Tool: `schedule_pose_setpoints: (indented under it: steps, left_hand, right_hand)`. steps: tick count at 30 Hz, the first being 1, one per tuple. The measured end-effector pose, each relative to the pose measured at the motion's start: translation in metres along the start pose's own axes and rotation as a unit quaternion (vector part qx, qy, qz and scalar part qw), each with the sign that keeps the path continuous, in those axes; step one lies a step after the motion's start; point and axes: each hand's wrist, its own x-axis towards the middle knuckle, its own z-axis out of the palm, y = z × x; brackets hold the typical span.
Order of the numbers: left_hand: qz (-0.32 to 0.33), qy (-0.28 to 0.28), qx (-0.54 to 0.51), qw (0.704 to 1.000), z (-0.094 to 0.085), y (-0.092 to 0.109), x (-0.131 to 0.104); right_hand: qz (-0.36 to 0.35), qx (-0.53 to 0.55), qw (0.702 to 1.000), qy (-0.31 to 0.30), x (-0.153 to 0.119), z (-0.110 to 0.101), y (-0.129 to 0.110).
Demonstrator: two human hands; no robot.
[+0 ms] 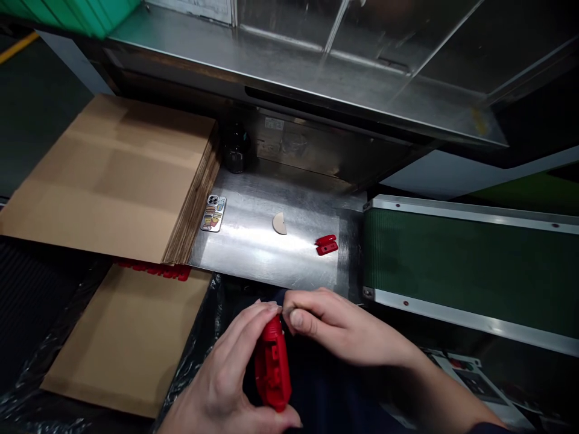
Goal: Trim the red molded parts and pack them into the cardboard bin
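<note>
Left hand (226,377) holds the red part (281,361) by its two ends, in front of the table (253,256). Right hand (330,325) is curled up beside its top; I can't tell if something tiny is inside. The part looks light, hard and smooth. Thin bits inside might snap, so the ends seem best to hold.

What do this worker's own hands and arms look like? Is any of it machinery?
Nothing mechanical shows: the left hand and right hand are both bare, without gloves, cables or visible markings. The right forearm is uncovered up to a dark cloth sleeve at the picture's bottom edge. No watch shows on the right wrist; any left sleeve is out of view.
</note>
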Motion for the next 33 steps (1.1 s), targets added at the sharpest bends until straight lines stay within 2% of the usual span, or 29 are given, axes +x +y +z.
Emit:
schedule_pose_setpoints:
  steps: [2, 6, 10, 14, 17, 20, 23, 25, 26, 28, 30, 31, 33]
  left_hand:
    - [0.002, 0.0, 0.021, 1.0, -0.001, 0.001, 0.006]
    - [0.023, 0.007, 0.072, 0.997, -0.002, 0.007, 0.025]
    - [0.056, 0.03, 0.142, 0.988, -0.002, 0.014, 0.045]
    - [0.07, 0.05, 0.178, 0.98, -0.001, 0.016, 0.06]
    - [0.07, 0.054, 0.19, 0.978, 0.001, 0.015, 0.068]
    - [0.07, 0.052, 0.173, 0.981, 0.002, 0.014, 0.074]
    - [0.078, 0.035, 0.156, 0.984, 0.003, 0.011, 0.08]
    - [0.079, 0.021, 0.153, 0.985, 0.002, 0.01, 0.083]
    - [0.077, 0.017, 0.15, 0.986, 0.002, 0.01, 0.084]
    - [0.07, 0.014, 0.144, 0.987, 0.001, 0.008, 0.086]
    - [0.063, 0.018, 0.128, 0.99, 0.002, 0.005, 0.084]
    - [0.053, 0.02, 0.115, 0.992, 0.003, 0.002, 0.081]
    - [0.008, 0.027, 0.07, 0.997, 0.009, -0.006, 0.073]
  right_hand:
    - [-0.004, 0.023, 0.998, 0.066, -0.001, 0.003, 0.006]
    - [-0.056, -0.03, 0.987, 0.15, -0.005, 0.013, 0.008]
    - [-0.115, -0.066, 0.97, 0.206, -0.005, 0.015, 0.012]
    - [-0.139, -0.091, 0.954, 0.248, -0.004, 0.012, 0.018]
    - [-0.134, -0.101, 0.953, 0.251, -0.003, 0.005, 0.018]
    - [-0.092, -0.074, 0.971, 0.206, 0.0, -0.01, 0.019]
    - [-0.04, 0.069, 0.985, 0.153, 0.006, -0.029, 0.028]
    - [-0.01, 0.196, 0.967, 0.165, 0.009, -0.039, 0.038]
    - [0.006, 0.225, 0.956, 0.187, 0.011, -0.043, 0.043]
    - [0.033, 0.164, 0.951, 0.261, 0.012, -0.048, 0.054]
    - [0.055, -0.008, 0.945, 0.322, 0.015, -0.049, 0.068]
    - [0.079, -0.097, 0.936, 0.33, 0.017, -0.049, 0.078]
    - [0.167, -0.229, 0.916, 0.283, 0.026, -0.048, 0.105]
